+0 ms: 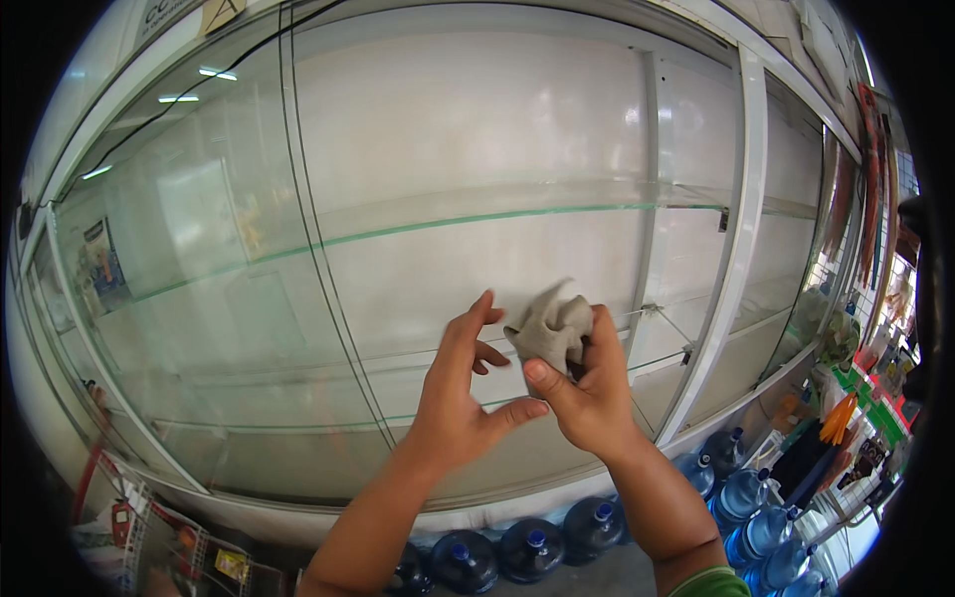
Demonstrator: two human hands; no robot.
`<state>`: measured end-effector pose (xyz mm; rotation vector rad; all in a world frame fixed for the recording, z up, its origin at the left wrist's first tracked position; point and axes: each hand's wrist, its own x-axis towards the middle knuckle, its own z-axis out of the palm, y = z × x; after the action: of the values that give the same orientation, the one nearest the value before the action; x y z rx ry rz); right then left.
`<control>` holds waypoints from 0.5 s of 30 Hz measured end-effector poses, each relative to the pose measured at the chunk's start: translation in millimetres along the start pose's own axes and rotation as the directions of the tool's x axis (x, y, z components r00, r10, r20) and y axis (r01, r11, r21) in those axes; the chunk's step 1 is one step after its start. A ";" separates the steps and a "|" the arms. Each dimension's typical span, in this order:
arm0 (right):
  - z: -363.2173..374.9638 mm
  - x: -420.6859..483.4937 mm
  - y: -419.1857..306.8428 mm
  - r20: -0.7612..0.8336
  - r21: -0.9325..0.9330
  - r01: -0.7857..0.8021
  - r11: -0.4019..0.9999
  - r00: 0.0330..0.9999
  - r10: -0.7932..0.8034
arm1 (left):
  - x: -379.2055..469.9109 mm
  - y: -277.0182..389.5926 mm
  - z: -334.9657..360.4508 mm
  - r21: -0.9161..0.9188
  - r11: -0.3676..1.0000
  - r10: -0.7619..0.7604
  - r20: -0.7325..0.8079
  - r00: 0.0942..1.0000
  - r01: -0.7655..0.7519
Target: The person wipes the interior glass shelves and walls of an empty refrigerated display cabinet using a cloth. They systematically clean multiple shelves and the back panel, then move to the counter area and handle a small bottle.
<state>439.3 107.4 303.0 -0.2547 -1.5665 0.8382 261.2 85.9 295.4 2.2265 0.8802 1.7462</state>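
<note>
A crumpled grey-beige cloth (550, 332) is bunched in my right hand (600, 399), whose thumb presses against its lower side. Just left of it, my left hand (464, 388) holds nothing, its fingers curved and spread apart from the cloth. Both hands are raised in front of a glass display cabinet with a white metal frame (746, 224). Behind them, a glass shelf (485, 224) runs across the cabinet's inside. A sliding glass pane (194, 298) covers the left part, while the section behind my hands looks uncovered.
Several large blue water bottles (531, 548) stand along the cabinet's base and continue on the right (761, 533). Wire racks with small goods (179, 545) are at the lower left. A black cable (175, 104) crosses the upper left pane. Hanging goods (839, 418) crowd the right edge.
</note>
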 end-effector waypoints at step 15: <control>-20.2 68.0 24.9 0.002 -0.072 -0.240 0.968 0.971 0.241 | 70.0 -26.3 8.1 -0.214 0.863 -0.484 -0.091 0.870 0.458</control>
<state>437.1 173.5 338.6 -0.5007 -1.5971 0.9729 269.3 147.2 338.1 1.6050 1.1265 1.6740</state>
